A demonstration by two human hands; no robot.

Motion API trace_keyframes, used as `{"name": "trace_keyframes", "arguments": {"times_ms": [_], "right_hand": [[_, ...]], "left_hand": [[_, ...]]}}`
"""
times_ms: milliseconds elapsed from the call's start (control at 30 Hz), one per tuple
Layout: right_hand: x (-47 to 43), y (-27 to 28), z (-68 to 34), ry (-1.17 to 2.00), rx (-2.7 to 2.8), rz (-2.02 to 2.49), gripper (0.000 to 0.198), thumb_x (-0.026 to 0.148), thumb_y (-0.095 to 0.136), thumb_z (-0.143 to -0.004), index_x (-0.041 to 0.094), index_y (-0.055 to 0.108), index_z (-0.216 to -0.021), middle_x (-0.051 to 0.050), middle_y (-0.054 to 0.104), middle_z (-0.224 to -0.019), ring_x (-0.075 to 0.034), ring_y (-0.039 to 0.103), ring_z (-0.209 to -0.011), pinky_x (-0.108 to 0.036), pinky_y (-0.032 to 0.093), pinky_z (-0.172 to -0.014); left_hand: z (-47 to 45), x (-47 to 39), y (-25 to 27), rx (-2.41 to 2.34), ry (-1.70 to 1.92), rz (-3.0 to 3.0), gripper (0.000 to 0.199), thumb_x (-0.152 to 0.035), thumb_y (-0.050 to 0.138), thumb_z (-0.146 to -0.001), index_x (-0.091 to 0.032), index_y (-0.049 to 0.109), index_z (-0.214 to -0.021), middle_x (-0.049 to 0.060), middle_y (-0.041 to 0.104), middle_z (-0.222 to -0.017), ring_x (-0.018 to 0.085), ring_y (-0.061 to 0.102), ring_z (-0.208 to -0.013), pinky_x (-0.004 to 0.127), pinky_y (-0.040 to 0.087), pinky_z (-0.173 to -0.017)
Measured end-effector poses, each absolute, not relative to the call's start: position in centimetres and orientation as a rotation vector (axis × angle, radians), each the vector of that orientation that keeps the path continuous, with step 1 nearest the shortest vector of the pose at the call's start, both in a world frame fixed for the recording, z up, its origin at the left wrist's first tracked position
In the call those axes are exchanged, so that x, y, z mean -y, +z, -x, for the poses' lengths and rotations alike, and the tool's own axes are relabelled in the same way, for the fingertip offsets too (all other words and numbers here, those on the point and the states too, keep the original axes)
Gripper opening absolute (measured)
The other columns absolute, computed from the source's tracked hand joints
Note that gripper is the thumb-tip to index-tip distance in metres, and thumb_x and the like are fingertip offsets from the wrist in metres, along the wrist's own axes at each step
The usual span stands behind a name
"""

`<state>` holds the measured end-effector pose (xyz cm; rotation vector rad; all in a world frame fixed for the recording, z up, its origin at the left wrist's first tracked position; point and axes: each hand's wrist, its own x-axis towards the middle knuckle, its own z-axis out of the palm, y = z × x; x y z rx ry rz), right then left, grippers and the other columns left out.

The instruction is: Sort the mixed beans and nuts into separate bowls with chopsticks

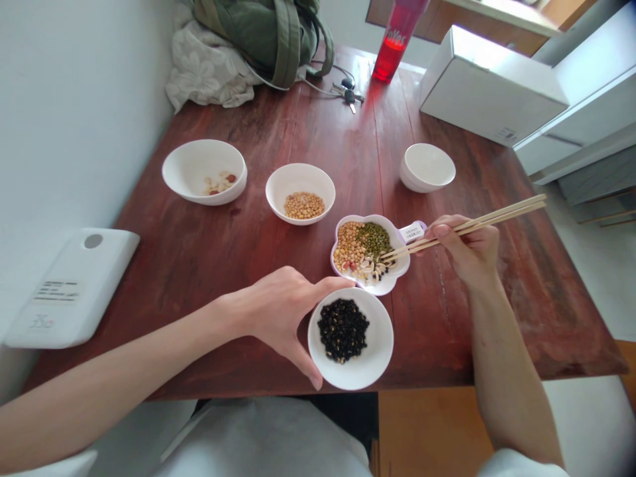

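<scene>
My left hand [281, 308] is wrapped round the left side of a white bowl [378, 341] of black beans [342, 330] near the table's front edge. Between the fingers of my right hand [467, 252] is a pair of wooden chopsticks [501, 213]. Their tips touch the contents of a flower-shaped dish [390, 285] with a lilac rim and a labelled handle, just beyond the bowl. Yellow beans [349, 240], green beans [375, 238], pale flat seeds or nuts [370, 266] and a few black beans lie in separate areas of that dish.
Farther back stand a bowl with nuts [186, 175], a bowl of yellow beans [279, 204] and an empty bowl [430, 169]. A white device [74, 285] lies left. A bag [248, 33], keys [350, 96], a red bottle [392, 53] and a white box [487, 86] are behind.
</scene>
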<state>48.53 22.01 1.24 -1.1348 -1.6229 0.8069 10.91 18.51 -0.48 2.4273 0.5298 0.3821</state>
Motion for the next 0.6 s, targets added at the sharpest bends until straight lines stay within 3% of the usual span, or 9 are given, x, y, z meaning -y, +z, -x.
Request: {"name": "trace_keyframes", "arguments": {"times_ms": [200,600], "right_hand": [[-21.99,1.48,-48.43,0.797,1.635,1.120,0.018,0.037,0.079,-0.102,0.025,0.086,-0.091,-0.001,0.082,-0.076,-0.021,0.080,-0.067,-0.036,0.067,-0.066],[-21.86,1.94,-48.41,0.864,1.533,1.074,0.019,0.031,0.081,-0.100,0.019,0.085,-0.085,-0.005,0.081,-0.076,-0.019,0.078,-0.063,-0.032,0.067,-0.065]], "left_hand": [[-10.91,-18.43,-0.44,-0.531,0.391,-2.427,0.143,-0.102,0.080,-0.054,-0.022,0.037,-0.164,0.005,0.087,-0.097,0.031,0.081,-0.068,0.035,0.055,-0.073],[-10.86,-18.42,-0.54,-0.534,0.389,-2.437,0.145,-0.103,0.079,-0.054,-0.023,0.035,-0.165,0.006,0.088,-0.104,0.031,0.082,-0.069,0.036,0.054,-0.072]]}}
